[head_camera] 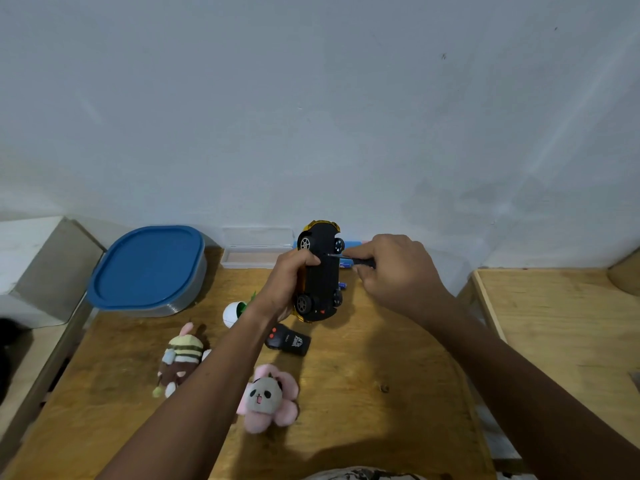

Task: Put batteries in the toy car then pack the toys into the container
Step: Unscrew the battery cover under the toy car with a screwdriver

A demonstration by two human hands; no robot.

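The left grip (287, 285), a bare hand, is wrapped around the toy car (322, 271), with fingers curled over its side, and holds it above the table (381, 375) near the middle of the far edge. The car is turned so that its black underside and four wheels face the camera, and the yellow body shows only along the rim. The right grip (398, 271) pinches a dark-handled screwdriver (360, 262), whose thin tip meets the car's underside just beside one of the wheels farther from the person.

Blue batteries (343, 285) lie on the table behind the car, mostly hidden by it, so how many there are cannot be told. The container (149, 268), closed with a blue lid, sits at the far left corner. A clear plastic case (256, 256) lies along the far edge between the container and the car. A black remote control (289, 341) with red buttons lies just on the near side of the car. A white egg-shaped toy (230, 313) with something green in it is partly covered by the left wrist. A striped bee plush (180, 358) lies toward the left edge, beside the left forearm. A pink panda-faced plush (268, 398) lies between the two forearms, closer to the near edge
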